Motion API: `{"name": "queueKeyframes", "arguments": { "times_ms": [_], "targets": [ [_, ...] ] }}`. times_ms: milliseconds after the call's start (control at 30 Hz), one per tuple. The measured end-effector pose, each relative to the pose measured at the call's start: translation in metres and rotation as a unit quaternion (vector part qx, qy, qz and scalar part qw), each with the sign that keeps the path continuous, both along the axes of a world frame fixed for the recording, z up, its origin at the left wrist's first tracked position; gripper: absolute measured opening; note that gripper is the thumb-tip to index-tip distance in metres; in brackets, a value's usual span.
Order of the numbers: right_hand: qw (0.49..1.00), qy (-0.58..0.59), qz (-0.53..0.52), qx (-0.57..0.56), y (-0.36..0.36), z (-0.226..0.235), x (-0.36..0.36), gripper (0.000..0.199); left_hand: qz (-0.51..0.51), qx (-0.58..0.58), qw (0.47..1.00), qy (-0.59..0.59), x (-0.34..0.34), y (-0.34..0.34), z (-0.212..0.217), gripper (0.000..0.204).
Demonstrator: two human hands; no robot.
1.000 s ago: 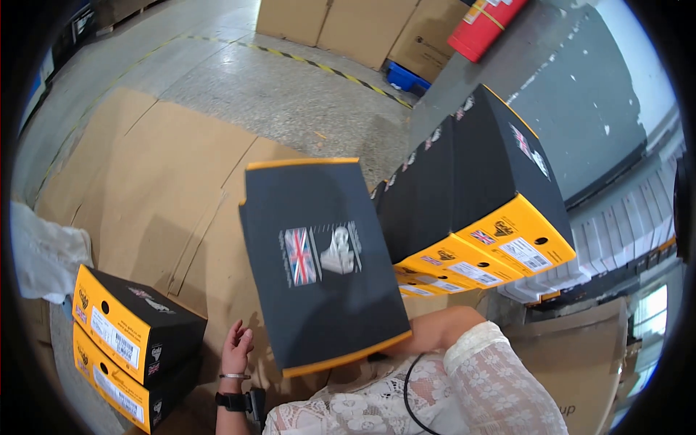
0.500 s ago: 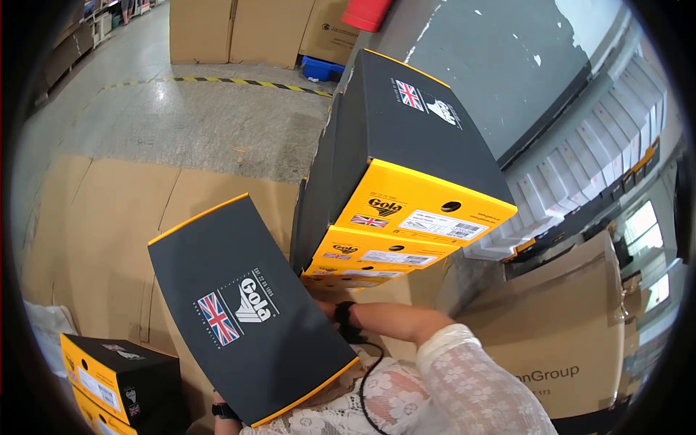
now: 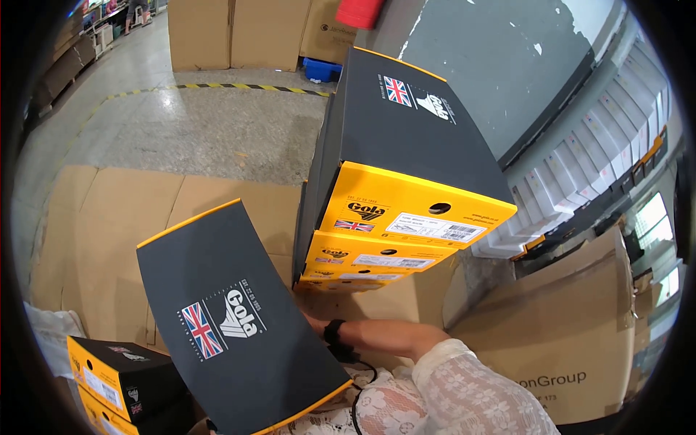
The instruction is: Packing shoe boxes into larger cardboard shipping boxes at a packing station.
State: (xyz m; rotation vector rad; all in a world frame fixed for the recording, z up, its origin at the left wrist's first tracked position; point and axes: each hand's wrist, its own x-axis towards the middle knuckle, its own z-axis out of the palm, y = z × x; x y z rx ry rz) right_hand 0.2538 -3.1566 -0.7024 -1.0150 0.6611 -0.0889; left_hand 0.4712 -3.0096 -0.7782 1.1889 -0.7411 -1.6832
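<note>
A black shoe box (image 3: 254, 283) with yellow edges is held tilted in front of me, its lid facing up. My right hand (image 3: 314, 325) grips its right side, with the fingers hidden behind the box; a dark band circles that wrist. My left hand is out of sight beneath the box's near left side. Just beyond the held box rises a stack of similar shoe boxes (image 3: 406, 210), black on top with yellow labelled ends. At the lower left, more black and yellow shoe boxes (image 3: 130, 377) are stacked.
Flattened cardboard (image 3: 109, 239) covers the floor. A large brown carton (image 3: 558, 341) stands at the right, with rows of pale boxes (image 3: 587, 159) beyond it. Tall cardboard (image 3: 261, 36), a blue bin (image 3: 321, 70) and a red object (image 3: 359, 11) are at the back. Far off, a person (image 3: 138, 13) is partly visible.
The held shoe box has shifted slightly left and down in the view, along with my right hand. My left wrist, visible before, is now nearly all hidden. The view has shifted a little.
</note>
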Motion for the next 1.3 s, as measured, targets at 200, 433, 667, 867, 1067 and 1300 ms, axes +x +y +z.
{"name": "queueKeyframes", "arguments": {
  "times_ms": [200,433,667,867,1067,1300],
  "targets": [
    [0.992,-0.099,-0.063,-0.045,-0.013,0.028,0.022,0.076,-0.009,-0.058,0.998,-0.024,-0.01,-0.024,0.048,0.071],
    [0.982,-0.17,-0.078,0.016,-0.05,0.171,0.055,0.069,-0.018,-0.128,0.985,-0.11,0.015,-0.047,0.218,0.072],
    [0.971,-0.167,-0.163,-0.053,-0.087,0.361,0.026,0.056,-0.029,-0.182,0.967,-0.175,-0.006,-0.07,0.397,0.072],
    [0.985,-0.096,-0.141,-0.014,-0.158,0.409,-0.05,0.051,-0.048,-0.19,0.967,-0.16,-0.055,-0.103,0.493,0.073],
    [0.992,-0.021,-0.121,0.035,-0.2,0.394,-0.171,0.047,-0.071,-0.189,0.969,-0.142,-0.101,-0.162,0.553,0.073],
    [0.99,0.071,-0.061,0.109,-0.145,0.287,-0.235,0.042,-0.066,-0.164,0.976,-0.125,-0.131,-0.234,0.549,0.074]
  ]
}}
